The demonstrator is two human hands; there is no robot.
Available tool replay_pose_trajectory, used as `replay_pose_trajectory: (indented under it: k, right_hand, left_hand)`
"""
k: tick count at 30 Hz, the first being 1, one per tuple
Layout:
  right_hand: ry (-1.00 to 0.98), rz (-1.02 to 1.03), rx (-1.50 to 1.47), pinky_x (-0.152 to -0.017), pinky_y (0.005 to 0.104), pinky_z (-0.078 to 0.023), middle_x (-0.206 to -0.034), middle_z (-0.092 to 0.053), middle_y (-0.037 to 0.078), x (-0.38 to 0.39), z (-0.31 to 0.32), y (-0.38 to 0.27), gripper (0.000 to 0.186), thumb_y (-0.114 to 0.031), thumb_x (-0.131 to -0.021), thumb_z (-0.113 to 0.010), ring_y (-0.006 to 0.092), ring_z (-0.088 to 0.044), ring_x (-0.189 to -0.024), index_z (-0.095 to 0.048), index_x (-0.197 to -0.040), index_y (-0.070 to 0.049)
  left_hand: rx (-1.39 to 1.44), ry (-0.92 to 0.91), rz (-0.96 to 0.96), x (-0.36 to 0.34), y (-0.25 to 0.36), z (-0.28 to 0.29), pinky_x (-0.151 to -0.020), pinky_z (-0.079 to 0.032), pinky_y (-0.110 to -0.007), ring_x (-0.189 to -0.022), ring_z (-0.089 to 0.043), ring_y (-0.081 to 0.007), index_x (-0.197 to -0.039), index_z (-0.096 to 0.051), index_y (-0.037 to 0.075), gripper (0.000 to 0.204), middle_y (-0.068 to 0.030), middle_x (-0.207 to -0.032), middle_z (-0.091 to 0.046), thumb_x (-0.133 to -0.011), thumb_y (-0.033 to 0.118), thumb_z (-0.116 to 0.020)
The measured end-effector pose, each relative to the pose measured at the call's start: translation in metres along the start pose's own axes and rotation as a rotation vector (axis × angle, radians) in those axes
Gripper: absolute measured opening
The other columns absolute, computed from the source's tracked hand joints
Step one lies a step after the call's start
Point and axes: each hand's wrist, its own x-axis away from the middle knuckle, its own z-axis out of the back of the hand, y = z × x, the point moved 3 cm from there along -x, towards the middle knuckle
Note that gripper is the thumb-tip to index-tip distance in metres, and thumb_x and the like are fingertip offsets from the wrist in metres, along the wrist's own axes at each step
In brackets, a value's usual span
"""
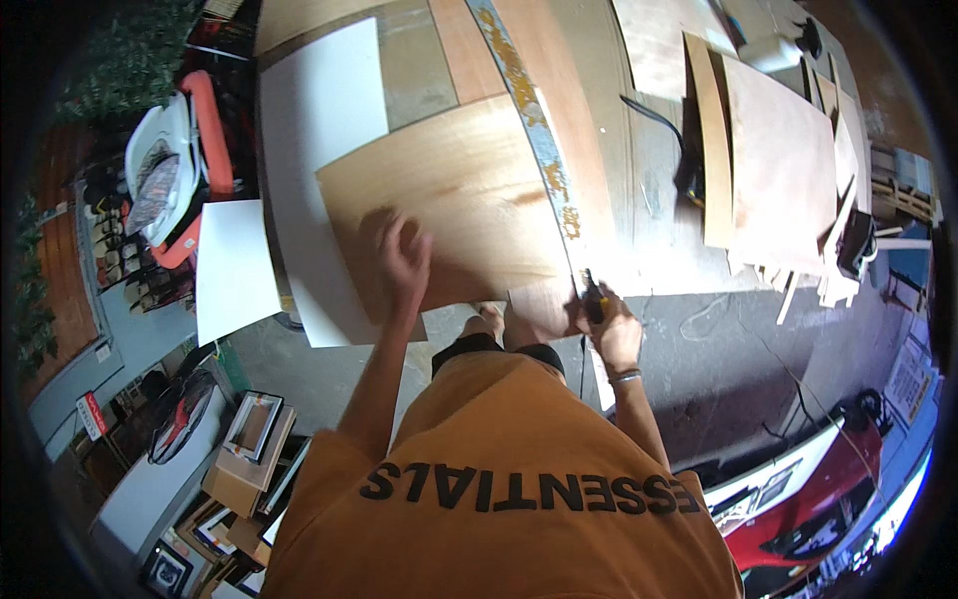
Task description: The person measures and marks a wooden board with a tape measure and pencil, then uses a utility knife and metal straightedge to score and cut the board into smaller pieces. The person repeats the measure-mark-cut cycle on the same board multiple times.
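A thin tan plywood sheet lies on the work table in front of me. Over its left part is my left hand, fingers loosely bent and apart, holding nothing. A long, worn metal straightedge with patches of flaked finish runs along the sheet's right side. At its near end my right hand is closed round a black-and-yellow utility knife. The knife's tip is too small to make out. A smaller wood piece sits at the near table edge beside the knife.
White sheets lie under and left of the plywood. Stacked wood panels and offcuts occupy the right side, near a black cord. Left of the table stands a red-and-white seat; picture frames are piled at lower left.
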Motion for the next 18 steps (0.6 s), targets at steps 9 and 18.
replay_pose_trajectory:
  k: [9,18]
  right_hand:
    - [0.115,-0.05,0.175,-0.069,0.0529,-0.056,-0.092,-0.071,0.023,-0.12,0.046,0.032,0.045,-0.043,-0.085,-0.078,0.0459,-0.07,-0.081,-0.062,-0.1,-0.004]
    - [0.196,-0.112,0.284,-0.078,0.0558,-0.052,-0.105,-0.066,0.028,-0.167,0.044,0.023,0.05,-0.045,-0.095,-0.069,0.0494,-0.065,-0.093,-0.061,-0.107,0.002]
  left_hand:
    - [-0.05,0.111,0.667,0.085,-0.088,0.069,-0.105,-0.044,-0.049,-0.123,-0.054,-0.0384,-0.13,-0.055,-0.005,0.059,-0.0239,-0.134,-0.056,-0.089,0.031,-0.078]
    - [0.177,0.31,0.68,0.084,-0.108,0.057,-0.086,-0.052,-0.042,-0.093,-0.062,-0.0252,-0.116,-0.06,-0.003,0.054,-0.0115,-0.103,-0.064,-0.081,0.029,-0.087]
